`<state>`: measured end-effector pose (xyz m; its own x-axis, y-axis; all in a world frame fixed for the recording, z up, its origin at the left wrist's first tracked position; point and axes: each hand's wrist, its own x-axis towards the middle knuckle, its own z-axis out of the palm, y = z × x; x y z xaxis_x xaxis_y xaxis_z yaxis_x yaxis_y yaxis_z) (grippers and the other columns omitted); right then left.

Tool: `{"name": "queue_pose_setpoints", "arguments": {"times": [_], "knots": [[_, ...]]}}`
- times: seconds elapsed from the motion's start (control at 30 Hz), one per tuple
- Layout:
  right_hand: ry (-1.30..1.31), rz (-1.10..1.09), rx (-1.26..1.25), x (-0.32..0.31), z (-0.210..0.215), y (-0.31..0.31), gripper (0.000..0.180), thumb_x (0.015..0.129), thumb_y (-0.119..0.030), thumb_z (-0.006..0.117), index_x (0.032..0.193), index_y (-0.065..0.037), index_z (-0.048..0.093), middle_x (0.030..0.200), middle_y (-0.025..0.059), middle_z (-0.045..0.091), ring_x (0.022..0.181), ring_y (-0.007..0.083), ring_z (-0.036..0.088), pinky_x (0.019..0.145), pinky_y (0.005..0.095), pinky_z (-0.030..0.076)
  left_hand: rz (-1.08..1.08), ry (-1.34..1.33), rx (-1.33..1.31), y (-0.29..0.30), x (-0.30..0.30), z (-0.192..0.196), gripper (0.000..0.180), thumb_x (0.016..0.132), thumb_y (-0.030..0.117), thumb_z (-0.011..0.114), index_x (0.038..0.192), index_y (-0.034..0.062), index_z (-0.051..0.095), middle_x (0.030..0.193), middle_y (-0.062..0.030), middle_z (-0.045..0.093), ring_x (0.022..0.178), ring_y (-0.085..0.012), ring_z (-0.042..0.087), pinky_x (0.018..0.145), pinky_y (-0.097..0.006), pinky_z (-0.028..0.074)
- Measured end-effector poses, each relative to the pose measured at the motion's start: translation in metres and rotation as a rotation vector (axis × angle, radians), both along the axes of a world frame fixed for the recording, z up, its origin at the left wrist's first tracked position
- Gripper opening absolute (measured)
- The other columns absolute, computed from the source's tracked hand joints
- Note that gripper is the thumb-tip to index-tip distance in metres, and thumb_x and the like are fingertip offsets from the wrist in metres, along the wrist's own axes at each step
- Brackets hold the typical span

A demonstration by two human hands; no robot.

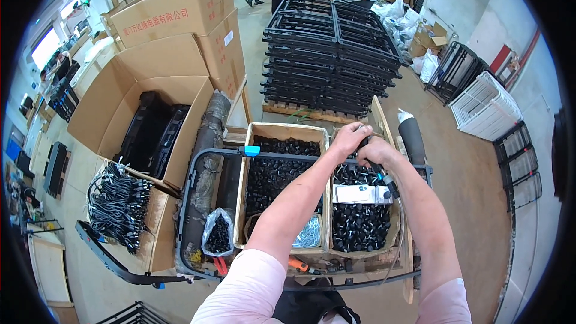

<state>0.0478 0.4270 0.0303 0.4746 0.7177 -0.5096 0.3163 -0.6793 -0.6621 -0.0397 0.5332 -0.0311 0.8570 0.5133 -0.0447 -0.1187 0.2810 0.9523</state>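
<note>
In the head view, the right hand [380, 151] has its grip closed around a dark tool [378, 170] with blue part, which stands tilted over the right box [329, 216]; a thin hose [401, 222] goes down from its lower end. The left hand [351, 140] is just beside, fingers bent together, but I cannot tell if its grip holds something. Under the forearms lies a black frame [282, 156], across the boxes. Black plastic pieces [360, 228] fill the right box, near a white packet [358, 194].
</note>
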Motion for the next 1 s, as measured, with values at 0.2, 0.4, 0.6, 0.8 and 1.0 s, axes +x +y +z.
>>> {"name": "queue_pose_setpoints", "arguments": {"times": [0.2, 0.4, 0.6, 0.8, 1.0], "knots": [[-0.371, 0.042, 0.002, -0.038, 0.059, -0.049, 0.035, 0.074, -0.019, 0.069, 0.096, 0.007, 0.073, 0.089, 0.0215, 0.076, 0.084, 0.0312, 0.074, 0.076, 0.041, 0.057, -0.052, -0.194, 0.037, -0.037, -0.02, 0.04, 0.019, 0.102, 0.024, 0.068, 0.1, 0.005, 0.072, 0.093, 0.0014, 0.068, 0.088, -0.0083, 0.059, 0.082, -0.028, 0.05], [-0.438, 0.193, -0.275, -0.136, 0.107, -0.173, 0.041, 0.083, -0.033, 0.065, 0.099, 0.004, 0.075, 0.101, 0.0314, 0.073, 0.097, 0.0461, 0.072, 0.089, 0.0515, 0.057, -0.267, -0.09, -0.165, -0.159, -0.112, 0.046, 0.023, 0.103, 0.025, 0.069, 0.111, 0.0036, 0.069, 0.097, 0.0006, 0.067, 0.088, -0.008, 0.059, 0.08, -0.028, 0.051], [-0.356, 0.289, -0.278, -0.206, 0.075, -0.292, 0.045, 0.084, -0.037, 0.065, 0.09, 0.007, 0.073, 0.088, 0.0302, 0.073, 0.088, 0.0461, 0.073, 0.085, 0.0527, 0.057, -0.316, 0.038, -0.105, -0.273, -0.206, 0.022, 0.027, 0.103, 0.029, 0.069, 0.112, 0.0041, 0.068, 0.095, 0.0028, 0.065, 0.088, -0.0069, 0.056, 0.078, -0.028, 0.049], [-0.312, 0.356, -0.228, -0.246, 0.067, -0.337, 0.04, 0.086, -0.03, 0.062, 0.091, 0.009, 0.071, 0.085, 0.0295, 0.072, 0.087, 0.0463, 0.073, 0.084, 0.0534, 0.057, -0.238, 0.056, -0.211, -0.32, -0.256, 0.019, 0.026, 0.103, 0.03, 0.071, 0.109, 0.0051, 0.069, 0.094, 0.0029, 0.064, 0.088, -0.0056, 0.055, 0.078, -0.027, 0.049], [-0.323, 0.381, -0.168, -0.26, 0.055, -0.35, 0.045, 0.086, -0.033, 0.063, 0.105, 0.008, 0.068, 0.094, 0.03, 0.073, 0.093, 0.0471, 0.071, 0.086, 0.0547, 0.056, -0.147, -0.015, -0.12, -0.334, -0.274, 0.002, 0.021, 0.104, 0.026, 0.07, 0.111, 0.0067, 0.067, 0.097, 0.0029, 0.064, 0.09, -0.0061, 0.055, 0.082, -0.026, 0.048]]}}
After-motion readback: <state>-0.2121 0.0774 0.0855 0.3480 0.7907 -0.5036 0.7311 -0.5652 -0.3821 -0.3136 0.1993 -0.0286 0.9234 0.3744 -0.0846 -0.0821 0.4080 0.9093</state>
